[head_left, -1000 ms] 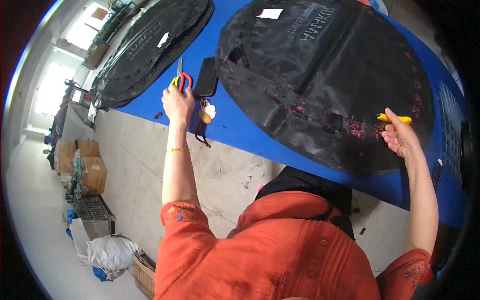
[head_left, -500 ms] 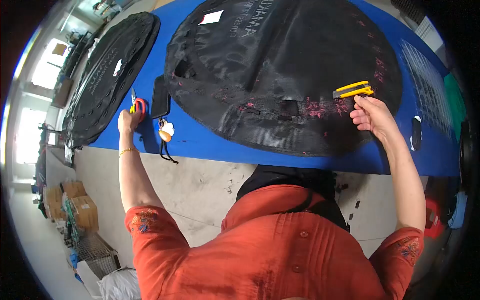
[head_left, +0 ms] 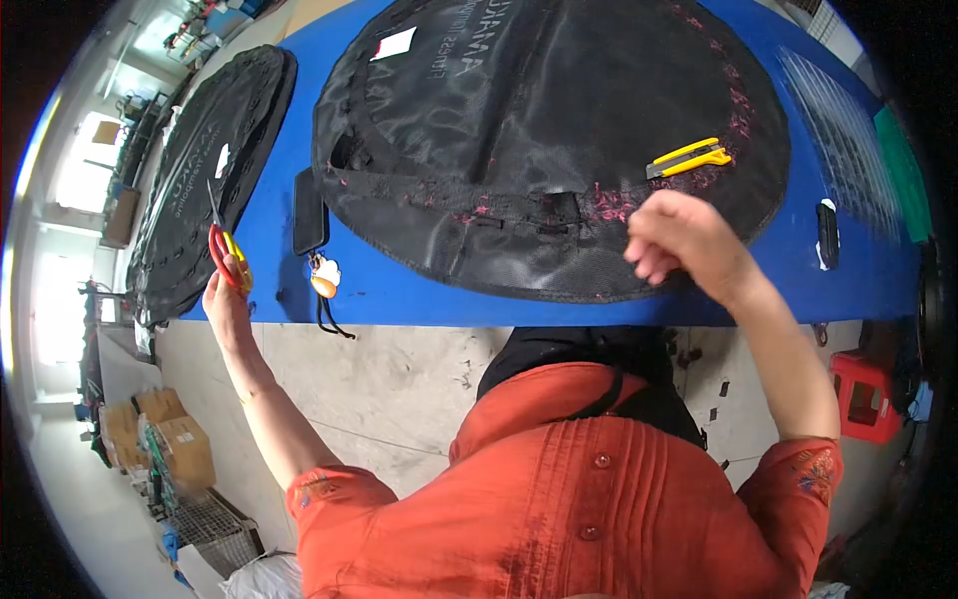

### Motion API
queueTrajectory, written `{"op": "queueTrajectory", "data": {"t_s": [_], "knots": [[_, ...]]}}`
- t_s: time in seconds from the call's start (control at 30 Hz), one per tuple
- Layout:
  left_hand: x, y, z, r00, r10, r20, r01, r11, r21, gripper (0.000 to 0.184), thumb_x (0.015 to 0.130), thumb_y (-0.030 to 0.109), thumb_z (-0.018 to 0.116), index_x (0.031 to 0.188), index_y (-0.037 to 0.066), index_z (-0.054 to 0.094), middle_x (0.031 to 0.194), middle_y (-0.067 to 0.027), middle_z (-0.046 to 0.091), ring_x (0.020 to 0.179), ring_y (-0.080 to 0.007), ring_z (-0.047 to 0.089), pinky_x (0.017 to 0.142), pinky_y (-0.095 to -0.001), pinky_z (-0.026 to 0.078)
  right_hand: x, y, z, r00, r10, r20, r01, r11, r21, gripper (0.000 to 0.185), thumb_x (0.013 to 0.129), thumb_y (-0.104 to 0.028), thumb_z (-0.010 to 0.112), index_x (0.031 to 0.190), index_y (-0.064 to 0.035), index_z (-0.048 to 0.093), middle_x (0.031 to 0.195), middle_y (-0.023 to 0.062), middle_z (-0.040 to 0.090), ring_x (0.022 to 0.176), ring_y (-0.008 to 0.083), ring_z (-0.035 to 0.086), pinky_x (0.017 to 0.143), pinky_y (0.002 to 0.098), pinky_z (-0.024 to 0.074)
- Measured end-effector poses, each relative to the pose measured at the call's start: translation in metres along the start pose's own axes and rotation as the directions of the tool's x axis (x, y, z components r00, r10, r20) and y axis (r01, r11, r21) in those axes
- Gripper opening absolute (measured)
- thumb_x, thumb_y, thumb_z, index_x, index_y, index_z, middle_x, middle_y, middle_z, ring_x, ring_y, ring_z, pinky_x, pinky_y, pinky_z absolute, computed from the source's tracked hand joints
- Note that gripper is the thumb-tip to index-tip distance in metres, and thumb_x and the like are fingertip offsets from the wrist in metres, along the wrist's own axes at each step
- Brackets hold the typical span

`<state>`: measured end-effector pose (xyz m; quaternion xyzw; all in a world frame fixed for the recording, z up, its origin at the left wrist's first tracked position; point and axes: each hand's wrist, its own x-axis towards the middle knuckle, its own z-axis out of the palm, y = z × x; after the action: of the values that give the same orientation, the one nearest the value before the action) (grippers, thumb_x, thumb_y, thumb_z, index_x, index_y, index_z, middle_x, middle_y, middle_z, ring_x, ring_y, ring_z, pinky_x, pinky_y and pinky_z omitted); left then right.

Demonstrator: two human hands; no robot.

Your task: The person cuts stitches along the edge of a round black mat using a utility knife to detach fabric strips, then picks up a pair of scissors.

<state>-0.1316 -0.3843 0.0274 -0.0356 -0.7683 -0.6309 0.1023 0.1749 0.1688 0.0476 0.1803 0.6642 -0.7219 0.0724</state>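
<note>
My left hand [head_left: 228, 304] is closed round the red and yellow handles of a pair of scissors [head_left: 232, 262], blades pointing up and away, near the table's front left. My right hand [head_left: 689, 240] hovers over the front right part of a large round black mesh mat [head_left: 429, 130], its fingers loosely curled with nothing visible in them. Just beyond that hand, a yellow utility knife [head_left: 691, 158] lies on the mat. Pink thread scraps [head_left: 611, 203] are scattered along the mat's band and right edge.
A second folded black mat [head_left: 215, 150] lies at the left of the blue table [head_left: 399, 290]. Between the mats are a black phone [head_left: 310, 212] and a keychain charm [head_left: 324, 278]. A black and white object [head_left: 827, 235] lies at the right. A red crate [head_left: 864, 397] stands on the floor.
My left hand has lifted the scissors and moved left. My right hand has moved left and away from the utility knife, which stays on the mat. The view has shifted slightly.
</note>
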Motion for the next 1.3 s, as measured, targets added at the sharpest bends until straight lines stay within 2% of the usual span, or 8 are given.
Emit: {"op": "queueTrajectory", "data": {"t_s": [0.13,0.17,0.33,0.47,0.63,0.97,1.17,1.3], "knots": [[-0.110,0.064,0.091,0.973,0.120,0.198,-0.068,0.966,-0.251,0.028,0.098,0.024,0.070,0.114,0.002,0.069,0.096,-0.0021,0.069,0.085,-0.0099,0.063,0.075,-0.0236,0.049,0.012,0.008,0.063,0.970,-0.011,0.243,0.033,0.996,-0.085,0.017,0.103,-0.016,0.061,0.112,-0.0015,0.059,0.092,0.0122,0.071,0.075,0.0150,0.069,0.065,0.0265,0.0562],[-0.149,0.095,0.127,0.972,0.094,0.214,-0.072,0.992,-0.108,0.025,0.098,0.022,0.070,0.113,0.002,0.069,0.098,-0.0015,0.068,0.084,-0.0086,0.062,0.074,-0.0236,0.050,0.008,0.009,0.081,0.962,-0.031,0.272,0.036,0.999,-0.013,0.021,0.103,-0.014,0.061,0.120,-0.0016,0.055,0.098,0.0118,0.070,0.081,0.0144,0.069,0.069,0.0269,0.0556],[-0.257,0.095,0.213,0.783,0.003,0.622,0.330,0.846,-0.419,0.033,0.094,0.002,0.070,0.126,0.001,0.060,0.111,-0.0049,0.069,0.093,-0.0103,0.063,0.085,-0.0251,0.051,0.004,0.025,0.122,0.925,-0.324,0.197,0.284,0.936,0.208,0.044,0.099,-0.006,0.064,0.138,-0.0036,0.044,0.109,0.0061,0.064,0.096,0.0125,0.064,0.087,0.0295,0.0528],[-0.280,0.089,0.237,0.691,0.150,0.707,0.289,0.840,-0.460,0.038,0.093,0.009,0.075,0.127,0.000,0.059,0.116,-0.0041,0.064,0.105,-0.0110,0.058,0.092,-0.0279,0.048,-0.022,0.029,0.094,0.915,-0.375,0.148,0.360,0.925,0.121,0.056,0.100,-0.003,0.061,0.150,-0.0026,0.037,0.115,0.0055,0.062,0.101,0.0112,0.064,0.094,0.0290,0.0504],[-0.289,0.076,0.252,0.574,0.319,0.754,-0.097,0.941,-0.324,0.044,0.091,0.002,0.074,0.131,0.000,0.055,0.120,-0.0063,0.062,0.105,-0.0130,0.061,0.092,-0.0297,0.051,-0.049,0.035,0.078,0.926,-0.355,0.126,0.360,0.933,-0.011,0.071,0.094,0.000,0.063,0.157,-0.0033,0.030,0.124,0.0099,0.062,0.108,0.0135,0.063,0.100,0.0297,0.0485],[-0.294,0.084,0.254,0.494,0.112,0.863,0.164,0.962,-0.219,0.039,0.095,-0.002,0.065,0.133,0.000,0.056,0.122,-0.0140,0.068,0.114,-0.0264,0.069,0.097,-0.0365,0.054,-0.044,0.043,0.066,0.938,-0.272,0.217,0.194,0.927,0.322,0.078,0.095,-0.005,0.068,0.159,-0.0048,0.023,0.139,0.0180,0.057,0.122,0.0213,0.062,0.107,0.0355,0.0475],[-0.261,0.096,0.244,0.358,0.257,0.898,-0.237,0.955,-0.178,0.020,0.090,-0.001,0.065,0.111,0.000,0.067,0.105,-0.0184,0.069,0.096,-0.0356,0.069,0.083,-0.0408,0.057,-0.041,0.056,0.063,0.981,-0.154,0.115,0.114,0.948,0.297,0.066,0.096,-0.007,0.070,0.150,-0.0035,0.033,0.122,0.0115,0.065,0.112,0.0194,0.065,0.101,0.0336,0.0509],[-0.212,0.094,0.258,0.627,0.436,0.645,-0.529,0.847,-0.059,0.007,0.087,0.000,0.069,0.092,0.001,0.066,0.102,-0.0150,0.066,0.094,-0.0348,0.066,0.084,-0.0395,0.055,-0.047,0.066,0.057,0.985,-0.170,0.033,0.142,0.902,0.407,0.064,0.096,-0.013,0.073,0.148,-0.0064,0.037,0.097,0.0048,0.061,0.094,0.0168,0.065,0.097,0.0357,0.0536]]}}
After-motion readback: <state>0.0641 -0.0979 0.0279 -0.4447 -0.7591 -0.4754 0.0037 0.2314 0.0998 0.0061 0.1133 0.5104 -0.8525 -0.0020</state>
